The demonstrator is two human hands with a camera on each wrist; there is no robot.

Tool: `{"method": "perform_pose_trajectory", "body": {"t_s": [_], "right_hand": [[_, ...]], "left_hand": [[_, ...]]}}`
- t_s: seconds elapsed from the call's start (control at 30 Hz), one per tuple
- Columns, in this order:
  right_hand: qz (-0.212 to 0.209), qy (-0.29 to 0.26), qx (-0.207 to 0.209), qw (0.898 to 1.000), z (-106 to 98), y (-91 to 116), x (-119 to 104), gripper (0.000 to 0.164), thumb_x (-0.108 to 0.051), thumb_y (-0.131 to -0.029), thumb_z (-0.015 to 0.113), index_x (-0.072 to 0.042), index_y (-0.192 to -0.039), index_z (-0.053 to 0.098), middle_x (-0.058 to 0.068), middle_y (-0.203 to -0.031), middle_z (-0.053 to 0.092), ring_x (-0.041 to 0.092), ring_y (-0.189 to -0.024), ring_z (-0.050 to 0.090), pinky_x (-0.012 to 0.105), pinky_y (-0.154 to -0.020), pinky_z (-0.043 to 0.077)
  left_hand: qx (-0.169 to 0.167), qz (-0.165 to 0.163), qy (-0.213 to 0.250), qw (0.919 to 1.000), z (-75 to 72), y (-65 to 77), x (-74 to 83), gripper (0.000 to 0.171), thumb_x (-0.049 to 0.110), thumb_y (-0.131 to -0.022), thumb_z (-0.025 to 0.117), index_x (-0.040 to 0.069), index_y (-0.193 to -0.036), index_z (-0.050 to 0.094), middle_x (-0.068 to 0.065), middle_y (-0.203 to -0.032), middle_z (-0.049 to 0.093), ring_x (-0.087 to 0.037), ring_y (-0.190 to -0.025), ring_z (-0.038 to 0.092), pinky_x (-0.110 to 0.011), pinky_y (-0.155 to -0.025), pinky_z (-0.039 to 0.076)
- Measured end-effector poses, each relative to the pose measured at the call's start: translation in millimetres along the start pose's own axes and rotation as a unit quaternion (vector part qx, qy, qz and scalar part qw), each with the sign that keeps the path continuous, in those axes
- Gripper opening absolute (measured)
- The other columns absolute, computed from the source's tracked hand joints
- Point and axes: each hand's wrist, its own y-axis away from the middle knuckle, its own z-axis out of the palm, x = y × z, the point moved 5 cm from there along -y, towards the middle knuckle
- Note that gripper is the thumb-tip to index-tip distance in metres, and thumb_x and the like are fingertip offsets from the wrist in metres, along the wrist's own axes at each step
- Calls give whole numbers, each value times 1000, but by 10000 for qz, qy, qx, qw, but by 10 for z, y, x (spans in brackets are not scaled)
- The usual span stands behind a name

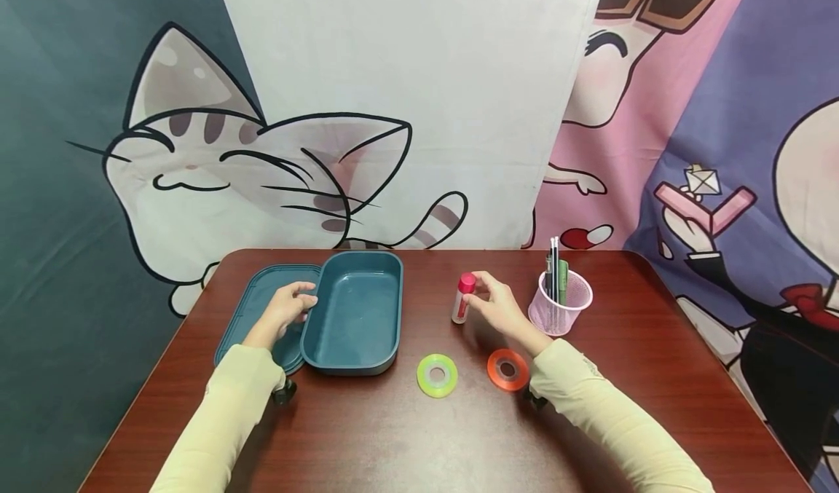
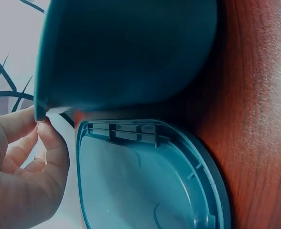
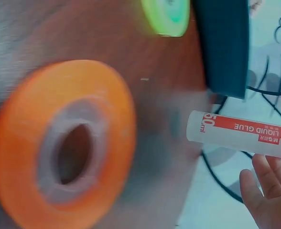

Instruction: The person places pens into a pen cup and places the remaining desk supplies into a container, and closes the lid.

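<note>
A deep blue-green plastic box (image 1: 354,311) stands upright on the table without its cover. My left hand (image 1: 290,309) pinches its left rim between thumb and finger, as the left wrist view shows. The matching lid (image 1: 252,304) lies flat to the left, partly under that hand. My right hand (image 1: 498,305) holds a white liquid glue bottle (image 3: 238,133) near its red cap (image 1: 467,283). The bottle leans slightly; whether its base touches the table I cannot tell. Below the right hand lie an orange tape roll (image 1: 498,381) and a yellow-green tape roll (image 1: 427,387).
At the back right, a pink mesh pen cup (image 1: 578,293) holds several pens and a green item (image 1: 563,282). The brown table (image 1: 393,442) ends at a cloth backdrop (image 1: 419,56) with cartoon figures.
</note>
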Motion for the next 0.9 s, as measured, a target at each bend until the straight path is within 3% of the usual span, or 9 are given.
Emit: {"method": "perform_pose_trajectory", "body": {"t_s": [0.1,0.37,0.9], "right_hand": [[-143,33,76,9999,-17,-91,49,32,-3,-78,63,2,-107,53,21,-93,63,28,-83,60,41,-77,49],[-204,-23,218,9996,-82,-269,-116,31,-5,-78,64,0,-106,54,18,-92,64,26,-83,61,39,-76,50],[-72,-924,-4,9957,285,-478,-541,32,-6,-78,65,2,-107,55,20,-97,63,28,-86,62,30,-77,50]], "left_hand": [[11,-85,33,10000,-5,0,-3,44,15,-91,45,5,-133,36,-19,-120,47,-14,-84,51,-26,-69,48],[-26,-136,71,9999,-8,-20,-7,44,15,-91,46,4,-132,37,-16,-113,51,-10,-75,51,-24,-64,48],[-26,-195,-45,9998,-18,-13,-2,43,16,-92,46,5,-132,37,-20,-125,45,-23,-98,52,-23,-66,48]]}}
